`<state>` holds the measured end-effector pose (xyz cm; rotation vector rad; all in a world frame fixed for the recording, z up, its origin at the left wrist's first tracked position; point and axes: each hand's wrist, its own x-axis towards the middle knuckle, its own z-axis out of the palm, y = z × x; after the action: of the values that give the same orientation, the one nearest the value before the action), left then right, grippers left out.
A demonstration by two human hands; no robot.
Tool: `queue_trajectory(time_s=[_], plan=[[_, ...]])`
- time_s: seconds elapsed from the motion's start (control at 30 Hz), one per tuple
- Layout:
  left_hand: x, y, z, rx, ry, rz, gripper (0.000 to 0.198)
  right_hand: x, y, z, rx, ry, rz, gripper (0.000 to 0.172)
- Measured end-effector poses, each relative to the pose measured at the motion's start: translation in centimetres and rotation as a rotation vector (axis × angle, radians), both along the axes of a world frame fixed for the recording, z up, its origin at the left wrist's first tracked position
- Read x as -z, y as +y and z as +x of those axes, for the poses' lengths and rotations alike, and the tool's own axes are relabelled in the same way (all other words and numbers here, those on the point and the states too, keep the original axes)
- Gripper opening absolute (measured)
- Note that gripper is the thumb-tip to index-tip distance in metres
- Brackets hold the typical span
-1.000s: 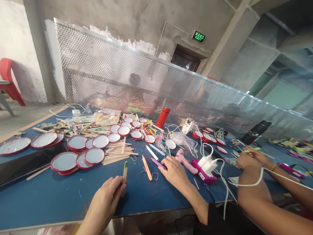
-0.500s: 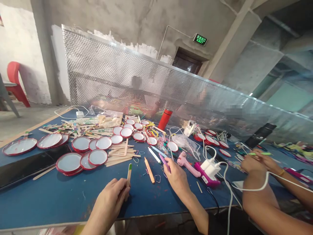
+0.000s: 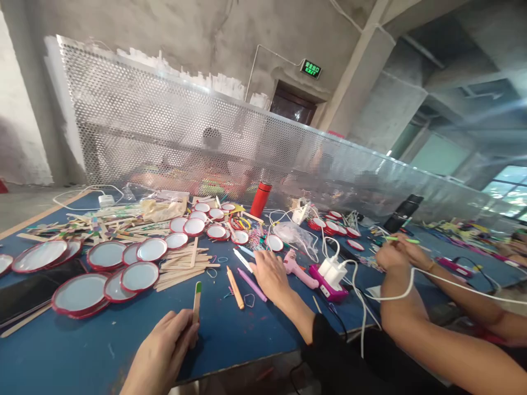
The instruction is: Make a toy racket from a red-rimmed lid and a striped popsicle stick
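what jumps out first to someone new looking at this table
The spread of round red-rimmed lids across the left of the blue table, beside loose flat wooden sticks. Near the front edge, the left hand holds a green-tipped wooden stick upright. At the back stands a red cylindrical bottle before the perforated metal screen.

Bare concrete walls (image 3: 173, 22) and pillar (image 3: 362, 71), a perforated metal screen (image 3: 164, 137) behind the blue worktop (image 3: 82, 356), green exit sign (image 3: 310, 69) over a dark doorway (image 3: 292, 105).
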<state>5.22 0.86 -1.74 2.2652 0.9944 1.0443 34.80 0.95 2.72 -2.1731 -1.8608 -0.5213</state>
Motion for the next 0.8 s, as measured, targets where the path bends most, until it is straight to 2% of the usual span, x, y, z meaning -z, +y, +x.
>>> queue_trajectory(time_s=[0.03, 0.1, 0.2, 0.5, 0.57, 0.67, 0.8], plan=[[0.1, 0.1, -0.1, 0.045, 0.015, -0.008, 0.030, -0.1, 0.6, -0.1, 0.009, 0.000, -0.028, 0.020], [0.3, 0.2, -0.1, 0.024, 0.017, -0.017, 0.033, -0.3, 1.7, -0.4, 0.022, 0.003, -0.078, 0.025], [0.5, 0.1, -0.1, -0.024, 0.001, -0.010, 0.039, -0.5, 2.2, -0.6, 0.032, 0.001, -0.126, 0.016], [0.1, 0.5, -0.4, 0.030, 0.008, 0.032, 0.038, 0.0, -1.3, -1.0, 0.107, 0.009, -0.151, 0.010], [0.0, 0.7, -0.5, 0.067, 0.025, 0.017, 0.037, -0.2, -2.0, -0.5, 0.106, 0.020, -0.152, 0.010], [-0.2, 0.5, -0.5, 0.076, 0.033, -0.003, 0.033, -0.9, -2.5, 1.1, 0.125, 0.030, -0.137, 0.020], [-0.3, -0.3, 0.1, -0.001, 0.014, 0.031, 0.029, -1.8, -1.4, 3.8, 0.198, 0.014, -0.109, 0.024]])
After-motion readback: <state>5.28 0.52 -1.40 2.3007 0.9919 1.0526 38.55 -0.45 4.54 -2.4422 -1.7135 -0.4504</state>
